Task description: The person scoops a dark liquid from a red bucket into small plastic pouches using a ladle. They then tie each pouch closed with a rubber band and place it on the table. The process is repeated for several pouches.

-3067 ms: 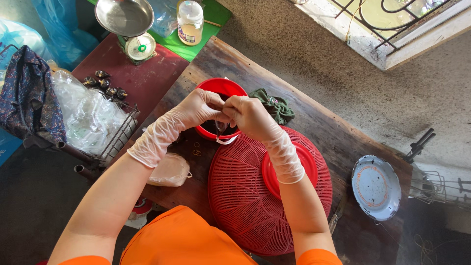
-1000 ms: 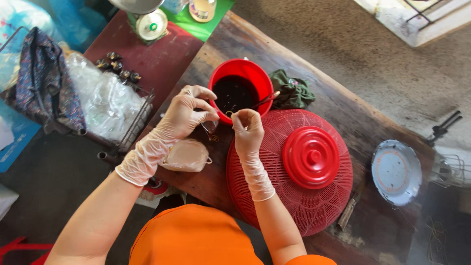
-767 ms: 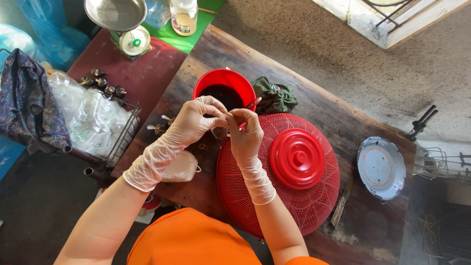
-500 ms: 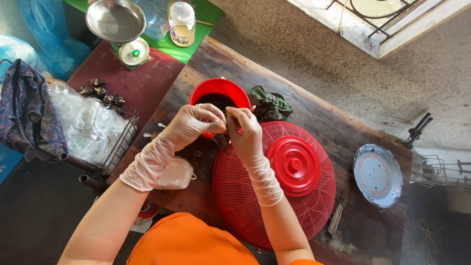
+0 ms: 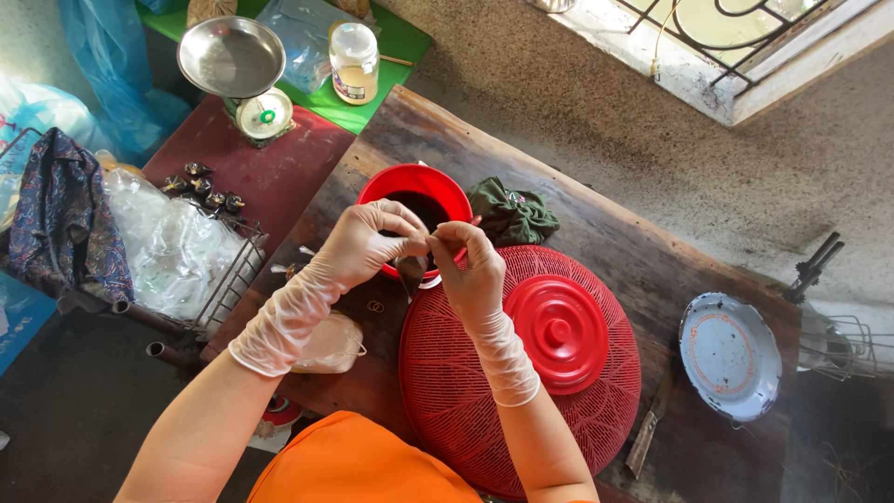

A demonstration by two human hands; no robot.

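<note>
Red bowl (image 5: 416, 191) w/ dark contents sits just beyond both hands. Left hand (image 5: 368, 244) and right hand (image 5: 470, 270), gloved, pinch 1 small dark pouch (image 5: 412, 271) between them; red-handled spoon in right. Filling underway, approx. mid-step; pouch not closed.

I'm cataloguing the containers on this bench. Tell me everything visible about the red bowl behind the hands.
The round red plastic-looking bowl stands upright on the dark wooden table, beyond the red woven dome cover. It holds something dark, nearly black, filling much of the inside. Its near rim is hidden behind the gloved left hand and gloved right hand, which meet over it pinching a small dark pouch. A crumpled green cloth lies right beside it; whether they touch is unclear.
</note>
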